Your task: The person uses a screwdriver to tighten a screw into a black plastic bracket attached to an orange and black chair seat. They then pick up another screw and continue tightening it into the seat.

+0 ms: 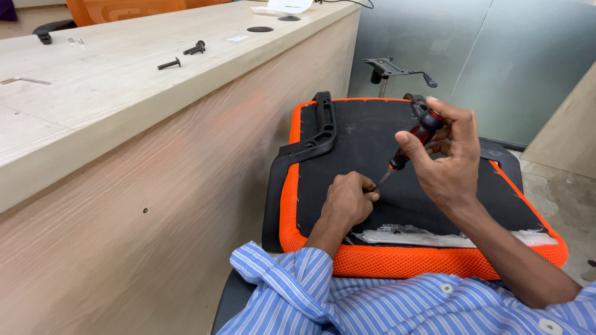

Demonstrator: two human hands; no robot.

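Observation:
An orange mesh chair seat (385, 260) lies upside down on my lap, its black underside (366, 142) facing up. My right hand (447, 155) grips a red and black screwdriver (413, 139), tilted with its tip down toward the underside. My left hand (347, 198) is curled in a fist on the black fabric, fingertips pinched at the screwdriver tip; what they hold is hidden. A black plastic armrest bracket (316, 136) runs along the seat's left edge.
A light wooden desk (124, 93) stands on the left, carrying black bolts (186, 54) and a hex key (25, 80). A black chair mechanism plate (391, 67) stands on the floor beyond the seat. Torn clear plastic (434, 236) lies along the seat's near edge.

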